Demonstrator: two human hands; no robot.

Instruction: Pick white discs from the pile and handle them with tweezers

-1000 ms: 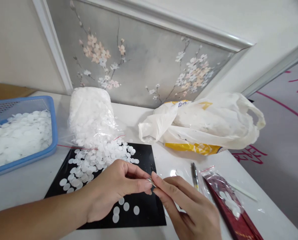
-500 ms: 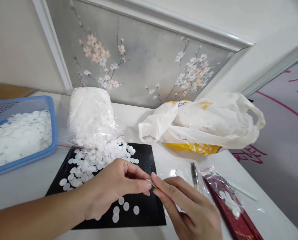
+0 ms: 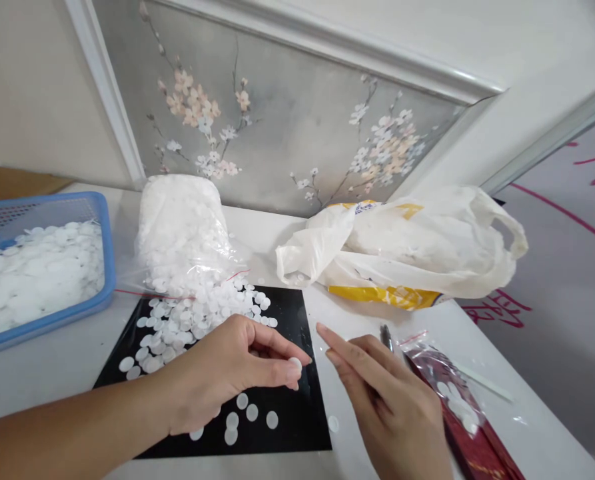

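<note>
My left hand (image 3: 237, 373) reaches over the black mat (image 3: 302, 427), thumb and forefinger pinching a small white round disc (image 3: 295, 364). To its right, my right hand (image 3: 382, 393) is apart from that disc, above the white table by the mat's right edge. Its thumb and forefinger are drawn close together; whether anything thin lies between them cannot be made out. A heap of white discs (image 3: 192, 320) covers the upper part of the mat. Several loose discs (image 3: 252, 413) lie below my left hand, and a single disc (image 3: 333, 424) rests on the table beside my right hand.
A blue basket (image 3: 108, 253) full of discs stands at the left. Behind the heap leans a clear bag (image 3: 184, 220) of discs. A white-and-yellow plastic bag (image 3: 402, 247) lies at the back right. Near my right hand are a pen (image 3: 386, 337) and a dark red packet (image 3: 492, 447).
My hands have parted. The right one has drawn slightly right and up, away from the disc. My left hand stays in place, and the disc in it now shows more of its face.
</note>
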